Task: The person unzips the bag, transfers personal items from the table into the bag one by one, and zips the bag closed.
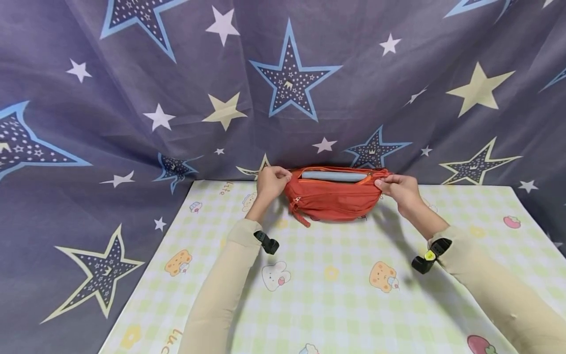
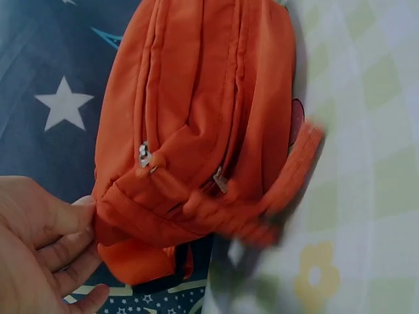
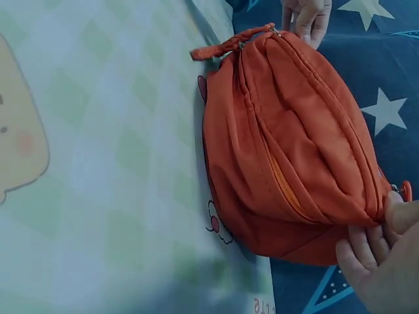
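An orange-red waist bag (image 1: 333, 202) stands at the far edge of the table, its top compartment unzipped. Inside the opening a flat grey-blue item (image 1: 333, 175) shows; its kind cannot be told. My left hand (image 1: 270, 184) pinches the bag's upper left end between thumb and fingers. At the opposite end, my right hand (image 1: 401, 191) grips the upper corner near the zipper. A braided pull (image 2: 291, 171) hangs from the left end in the left wrist view. Down the front runs a second zipper, partly parted over an orange lining (image 3: 285, 186) in the right wrist view.
A green-and-white checked tablecloth (image 1: 327, 309) with cartoon prints covers the table. Directly behind the bag hangs a dark blue star-patterned curtain (image 1: 185, 59). Black wrist cameras sit on the left wrist (image 1: 267, 242) and right wrist (image 1: 431, 255).
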`<state>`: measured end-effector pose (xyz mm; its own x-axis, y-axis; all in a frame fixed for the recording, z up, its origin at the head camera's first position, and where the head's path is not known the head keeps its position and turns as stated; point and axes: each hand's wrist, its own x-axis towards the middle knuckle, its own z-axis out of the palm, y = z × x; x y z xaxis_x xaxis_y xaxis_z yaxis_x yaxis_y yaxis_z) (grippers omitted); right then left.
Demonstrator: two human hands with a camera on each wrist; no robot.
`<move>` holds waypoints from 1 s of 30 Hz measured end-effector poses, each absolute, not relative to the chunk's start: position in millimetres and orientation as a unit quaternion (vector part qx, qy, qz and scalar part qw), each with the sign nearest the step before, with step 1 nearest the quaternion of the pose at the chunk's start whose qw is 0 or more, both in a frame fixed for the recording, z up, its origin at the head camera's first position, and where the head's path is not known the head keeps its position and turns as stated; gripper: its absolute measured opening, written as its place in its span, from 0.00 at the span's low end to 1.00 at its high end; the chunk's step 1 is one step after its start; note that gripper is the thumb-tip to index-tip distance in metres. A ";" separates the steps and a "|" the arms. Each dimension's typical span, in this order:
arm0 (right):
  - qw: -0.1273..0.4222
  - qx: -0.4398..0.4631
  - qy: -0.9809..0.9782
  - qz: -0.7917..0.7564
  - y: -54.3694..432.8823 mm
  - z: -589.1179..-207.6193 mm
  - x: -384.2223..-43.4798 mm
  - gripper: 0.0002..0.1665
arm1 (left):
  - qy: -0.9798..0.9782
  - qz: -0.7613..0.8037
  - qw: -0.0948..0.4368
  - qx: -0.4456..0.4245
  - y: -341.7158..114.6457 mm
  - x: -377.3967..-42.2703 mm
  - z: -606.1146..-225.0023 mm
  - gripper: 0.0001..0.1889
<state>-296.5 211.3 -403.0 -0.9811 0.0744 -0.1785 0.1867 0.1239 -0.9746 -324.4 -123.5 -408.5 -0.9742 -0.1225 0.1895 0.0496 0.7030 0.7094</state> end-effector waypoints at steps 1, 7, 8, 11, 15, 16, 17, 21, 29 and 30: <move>0.046 0.086 0.747 -0.657 212.2 -404.1 -295.7 0.06 | -0.915 -0.388 0.109 0.014 -124.1 -323.9 -410.2 0.04; 0.058 0.075 0.742 -0.663 216.7 -406.0 -295.4 0.07 | -0.911 -0.401 0.095 -0.025 -123.0 -321.9 -412.0 0.07; 0.063 0.074 0.742 -0.663 217.4 -405.8 -295.9 0.08 | -0.911 -0.401 0.094 -0.030 -122.4 -322.2 -412.4 0.07; 0.075 0.072 0.739 -0.665 219.3 -403.9 -297.1 0.12 | -0.914 -0.392 0.099 -0.037 -120.2 -323.5 -413.7 0.07; 0.069 0.079 0.728 -0.678 221.4 -399.7 -299.8 0.15 | -0.917 -0.381 0.112 -0.039 -116.3 -325.6 -415.3 0.04; 0.067 0.081 0.723 -0.683 221.7 -398.8 -300.3 0.15 | -0.916 -0.382 0.114 -0.038 -115.1 -326.0 -416.1 0.04; 0.065 0.084 0.721 -0.684 221.9 -398.1 -300.8 0.14 | -0.916 -0.384 0.114 -0.037 -114.0 -326.3 -416.7 0.03; 0.069 0.091 0.722 -0.683 222.1 -396.2 -303.0 0.10 | -0.911 -0.396 0.115 -0.022 -109.8 -328.4 -418.3 0.03; 0.061 0.099 0.756 -0.644 220.1 -388.9 -310.5 0.03 | -0.886 -0.439 0.144 0.032 -101.6 -340.6 -411.7 0.03; 0.056 0.103 0.755 -0.645 219.8 -387.0 -311.3 0.05 | -0.881 -0.449 0.147 0.040 -100.8 -342.5 -408.9 0.03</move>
